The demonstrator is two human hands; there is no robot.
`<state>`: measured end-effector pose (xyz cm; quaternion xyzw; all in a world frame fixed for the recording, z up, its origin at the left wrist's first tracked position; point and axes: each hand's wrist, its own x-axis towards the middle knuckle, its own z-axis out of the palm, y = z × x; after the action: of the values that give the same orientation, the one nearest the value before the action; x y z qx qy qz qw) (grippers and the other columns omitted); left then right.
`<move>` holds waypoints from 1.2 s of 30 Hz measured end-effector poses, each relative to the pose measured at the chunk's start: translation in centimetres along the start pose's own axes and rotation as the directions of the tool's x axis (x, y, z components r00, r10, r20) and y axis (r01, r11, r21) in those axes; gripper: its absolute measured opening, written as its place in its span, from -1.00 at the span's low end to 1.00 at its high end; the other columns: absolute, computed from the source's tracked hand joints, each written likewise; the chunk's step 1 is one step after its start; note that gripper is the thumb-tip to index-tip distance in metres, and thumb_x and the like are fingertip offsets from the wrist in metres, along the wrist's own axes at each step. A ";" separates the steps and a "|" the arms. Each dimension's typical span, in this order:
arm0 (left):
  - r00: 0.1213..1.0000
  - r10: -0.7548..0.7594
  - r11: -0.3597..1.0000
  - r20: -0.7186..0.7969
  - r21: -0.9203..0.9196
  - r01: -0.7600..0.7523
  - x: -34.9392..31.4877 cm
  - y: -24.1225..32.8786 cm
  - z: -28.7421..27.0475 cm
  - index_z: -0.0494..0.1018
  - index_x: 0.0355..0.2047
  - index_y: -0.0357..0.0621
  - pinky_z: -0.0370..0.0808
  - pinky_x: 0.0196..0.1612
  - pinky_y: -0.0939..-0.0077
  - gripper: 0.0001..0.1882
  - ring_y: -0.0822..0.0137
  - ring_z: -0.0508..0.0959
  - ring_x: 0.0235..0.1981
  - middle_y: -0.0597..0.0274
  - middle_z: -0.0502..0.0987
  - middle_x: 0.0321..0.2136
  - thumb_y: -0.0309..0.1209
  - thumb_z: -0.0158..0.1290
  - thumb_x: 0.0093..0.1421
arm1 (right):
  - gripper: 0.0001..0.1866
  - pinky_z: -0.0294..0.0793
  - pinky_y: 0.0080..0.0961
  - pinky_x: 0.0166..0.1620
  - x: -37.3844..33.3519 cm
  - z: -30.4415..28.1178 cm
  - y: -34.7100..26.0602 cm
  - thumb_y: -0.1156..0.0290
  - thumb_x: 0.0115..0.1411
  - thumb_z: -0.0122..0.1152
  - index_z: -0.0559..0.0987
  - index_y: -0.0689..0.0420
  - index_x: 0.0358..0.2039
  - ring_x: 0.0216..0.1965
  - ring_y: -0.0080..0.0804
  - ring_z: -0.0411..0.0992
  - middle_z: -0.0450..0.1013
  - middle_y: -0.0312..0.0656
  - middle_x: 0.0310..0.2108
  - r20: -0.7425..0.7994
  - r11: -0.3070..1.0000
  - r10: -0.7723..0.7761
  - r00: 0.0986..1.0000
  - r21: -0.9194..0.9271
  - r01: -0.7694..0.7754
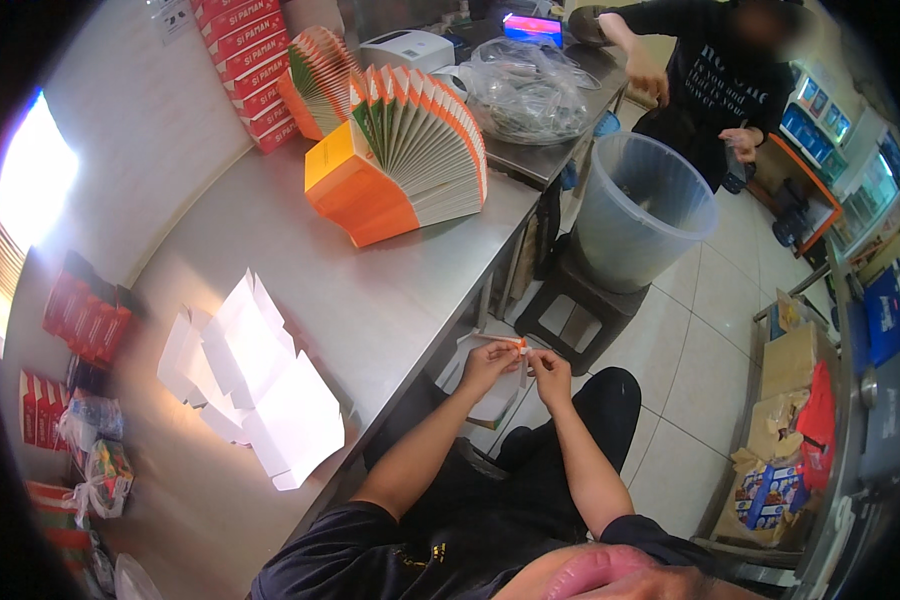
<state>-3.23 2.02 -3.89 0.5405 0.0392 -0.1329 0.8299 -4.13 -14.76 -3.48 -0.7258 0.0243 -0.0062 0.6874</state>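
Above my lap, beside the steel table's edge, I hold a partly folded carton (492, 403), white inside with orange and green on its outside. My left hand (486, 366) pinches its upper edge by an orange flap. Close beside it, my right hand (551, 378) is closed with fingertips on the same corner. The fingers hide part of the fold. White opened cartons (295, 415) with raised flaps lie on the table (200, 270) to my left, inner sides up.
A fanned stack of orange and green flat cartons (410, 170) stands farther back, near stacked red boxes (245, 70). A translucent tub (638, 215) sits on a dark stool (580, 315). Beyond it stands another person (705, 85). Shelving with cardboard boxes (795, 365) lines the right.
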 end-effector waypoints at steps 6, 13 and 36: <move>1.000 0.029 0.996 -0.003 0.081 -0.028 -0.1 -0.3 -0.1 0.55 -0.01 -0.31 0.65 -0.08 0.51 -0.75 0.37 0.65 -0.11 0.15 0.63 -0.12 -0.46 0.14 0.34 | -0.74 0.60 -0.55 -0.33 -0.2 0.0 0.3 0.29 0.32 0.30 0.68 0.28 -0.23 -0.34 -0.55 0.54 0.59 -0.23 -0.34 0.014 0.999 -0.022 1.000 -0.024 0.022; 0.995 0.088 0.980 -0.044 0.183 -0.078 -0.4 0.0 0.1 0.57 -0.03 -0.33 0.66 -0.17 0.53 -0.75 0.36 0.67 -0.16 0.15 0.65 -0.15 -0.46 0.13 0.33 | -0.74 0.61 -0.55 -0.32 -0.3 0.2 0.3 0.30 0.32 0.30 0.67 0.28 -0.22 -0.30 -0.54 0.54 0.59 -0.22 -0.30 0.033 1.000 -0.002 0.999 0.024 0.001; 0.994 0.000 0.930 -0.105 0.366 0.039 0.4 -2.6 0.8 0.48 -0.09 -0.31 0.63 -0.39 0.51 -0.81 0.34 0.69 -0.25 0.11 0.67 -0.23 -0.45 0.02 0.39 | -0.72 0.48 -0.31 -0.32 -1.6 1.1 -2.5 0.29 0.20 0.39 0.56 0.25 -0.42 -0.44 -0.16 0.53 0.52 -0.07 -0.44 -0.020 0.765 -0.362 0.932 -0.578 0.285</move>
<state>-3.63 0.27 -5.98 0.6919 0.0619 -0.1178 0.7096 -5.57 -13.47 -1.01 -0.8876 -0.0560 -0.1646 0.4265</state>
